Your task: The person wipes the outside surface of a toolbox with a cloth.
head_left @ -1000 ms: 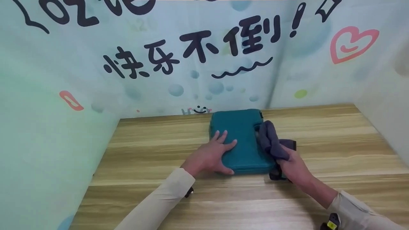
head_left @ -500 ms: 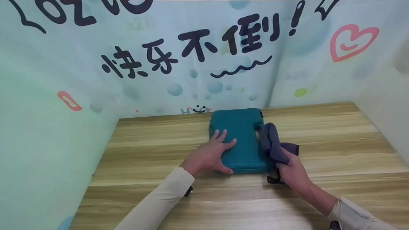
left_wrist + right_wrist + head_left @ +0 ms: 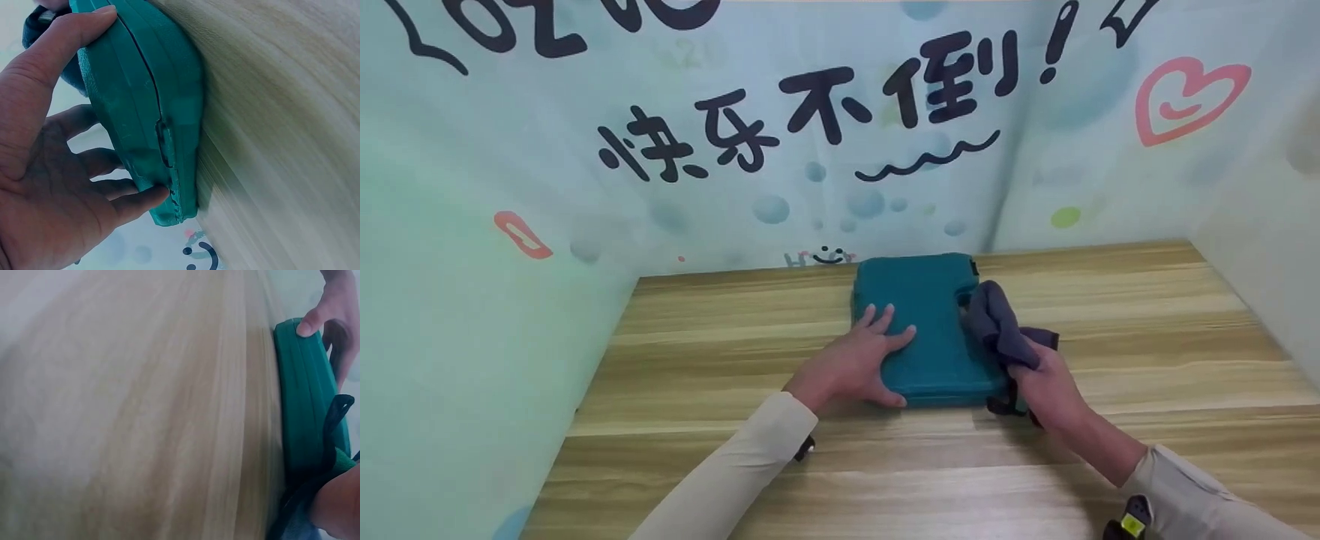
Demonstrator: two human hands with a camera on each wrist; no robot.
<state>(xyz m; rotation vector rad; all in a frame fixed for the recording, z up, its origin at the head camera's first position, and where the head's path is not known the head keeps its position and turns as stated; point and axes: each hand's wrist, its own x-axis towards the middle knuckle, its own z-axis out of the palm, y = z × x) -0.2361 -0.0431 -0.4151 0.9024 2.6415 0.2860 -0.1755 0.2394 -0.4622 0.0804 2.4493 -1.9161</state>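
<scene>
A teal hard plastic carrying case (image 3: 922, 292) lies flat on the table, its handle side facing right. My left hand (image 3: 847, 367) rests on its left part with fingers spread over the lid. In the left wrist view, the thumb touches the case's side wall (image 3: 140, 73) near the lid seam, and the little finger reaches its latch side. Bunched in my right hand (image 3: 1054, 390) is a dark grey-purple cloth (image 3: 997, 322) with black edging, pressed against the handle side. The right wrist view shows the cloth's dark edge (image 3: 337, 408) beside the case; most right fingers are hidden.
The wood-grain table (image 3: 720, 315) reaches back to a pale printed backdrop (image 3: 720, 217) with black lettering. The case's far edge lies close to that backdrop. Pale side walls stand left and right.
My right hand shifts slightly toward me and back again, carrying the cloth along the handle side of the case. The left hand and the case stay in place.
</scene>
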